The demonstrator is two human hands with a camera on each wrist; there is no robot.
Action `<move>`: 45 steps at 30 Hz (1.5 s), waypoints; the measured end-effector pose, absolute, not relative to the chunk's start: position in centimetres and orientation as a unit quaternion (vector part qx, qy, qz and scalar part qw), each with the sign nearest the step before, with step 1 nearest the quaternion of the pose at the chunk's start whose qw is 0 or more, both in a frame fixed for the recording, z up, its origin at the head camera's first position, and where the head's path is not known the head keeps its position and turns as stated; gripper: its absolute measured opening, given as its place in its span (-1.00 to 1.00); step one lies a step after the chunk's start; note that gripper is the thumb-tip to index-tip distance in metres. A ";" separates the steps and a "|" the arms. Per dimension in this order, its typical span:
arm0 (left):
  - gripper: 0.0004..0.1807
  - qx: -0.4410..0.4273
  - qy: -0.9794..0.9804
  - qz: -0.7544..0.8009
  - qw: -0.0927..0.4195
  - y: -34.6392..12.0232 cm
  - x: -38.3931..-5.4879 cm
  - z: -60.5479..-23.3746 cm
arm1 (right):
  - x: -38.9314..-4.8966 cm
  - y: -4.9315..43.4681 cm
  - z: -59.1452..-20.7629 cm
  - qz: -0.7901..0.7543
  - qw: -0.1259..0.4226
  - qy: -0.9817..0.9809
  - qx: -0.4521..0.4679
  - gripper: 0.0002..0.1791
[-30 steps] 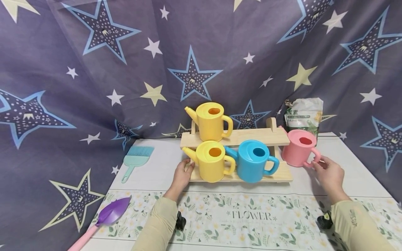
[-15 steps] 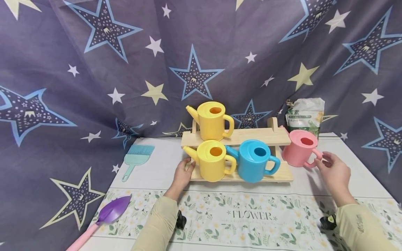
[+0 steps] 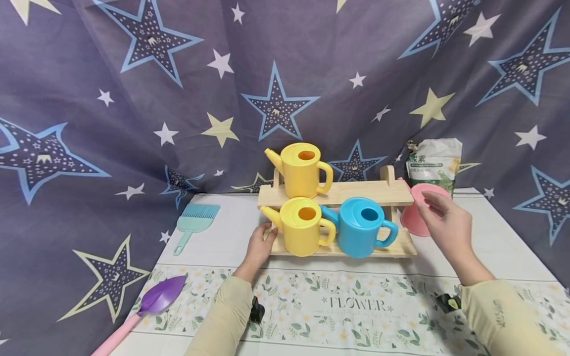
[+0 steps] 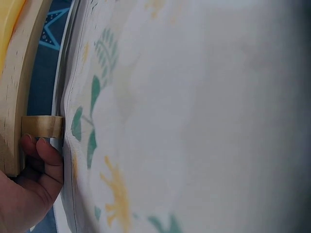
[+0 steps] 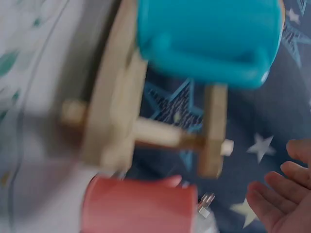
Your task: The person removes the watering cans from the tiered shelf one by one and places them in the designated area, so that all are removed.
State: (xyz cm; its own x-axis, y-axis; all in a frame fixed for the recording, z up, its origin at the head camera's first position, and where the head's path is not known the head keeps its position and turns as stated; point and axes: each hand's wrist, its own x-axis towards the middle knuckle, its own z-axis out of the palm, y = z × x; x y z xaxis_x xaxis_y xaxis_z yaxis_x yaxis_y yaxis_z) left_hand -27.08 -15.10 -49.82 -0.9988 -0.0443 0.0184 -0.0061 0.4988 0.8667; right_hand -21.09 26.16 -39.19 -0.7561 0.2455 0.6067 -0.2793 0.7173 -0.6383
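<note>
A two-tier wooden shelf point(image 3: 365, 194) stands in the middle of the table. My left hand point(image 3: 258, 248) grips its lower left end, fingertips by a wooden foot point(image 4: 43, 126) in the left wrist view. One yellow watering can point(image 3: 297, 170) is on the top board; another yellow watering can point(image 3: 299, 230) and a blue watering can point(image 3: 358, 232) share the lower one. A pink watering can point(image 3: 415, 221) stands on the table beside the shelf's right end. My right hand point(image 3: 451, 227) is raised in front of it, hiding its handle; the fingers point(image 5: 279, 189) hold nothing.
Behind the pink can leans a white and green printed bag point(image 3: 432, 158). To the left lie a mint brush point(image 3: 195, 222) and a purple scoop point(image 3: 162, 295) with a pink handle. A starry curtain point(image 3: 200, 163) hangs behind the table.
My right hand has let go of the pink watering can's handle, drawn back to the right, then risen and swung left in front of the can. The left hand keeps its place.
</note>
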 end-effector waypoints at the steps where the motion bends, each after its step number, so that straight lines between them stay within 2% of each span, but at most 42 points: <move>1: -0.49 0.014 -0.865 -0.501 0.019 -15.1 -27.1 -49.8 | -21.2 25.6 -38.8 0.386 0.347 -0.854 0.027 -0.69; 7: -0.50 0.010 -0.864 -0.503 0.025 -15.2 -27.1 -49.7 | -22.0 22.4 -36.7 0.447 0.296 -0.838 0.102 -0.63; 17: -0.52 0.008 -0.866 -0.499 0.036 -15.3 -27.1 -49.5 | -24.1 17.7 -34.0 0.415 0.151 -0.884 0.152 -0.53; 22: -0.52 0.012 -0.863 -0.503 0.035 -15.2 -27.0 -49.4 | -25.3 16.0 -33.2 0.395 0.107 -0.900 0.149 -0.48; 28: -0.53 0.010 -0.861 -0.507 0.041 -15.1 -26.9 -49.6 | -26.8 14.3 -32.5 0.381 0.085 -0.909 0.147 -0.43; 38: -0.53 0.007 -0.855 -0.516 0.043 -15.1 -26.8 -49.7 | -28.8 12.4 -32.6 0.381 0.085 -0.910 0.142 -0.41; 45: -0.52 0.012 -0.852 -0.521 0.041 -15.0 -26.7 -49.7 | -29.4 11.7 -32.8 0.355 0.111 -0.918 0.134 -0.56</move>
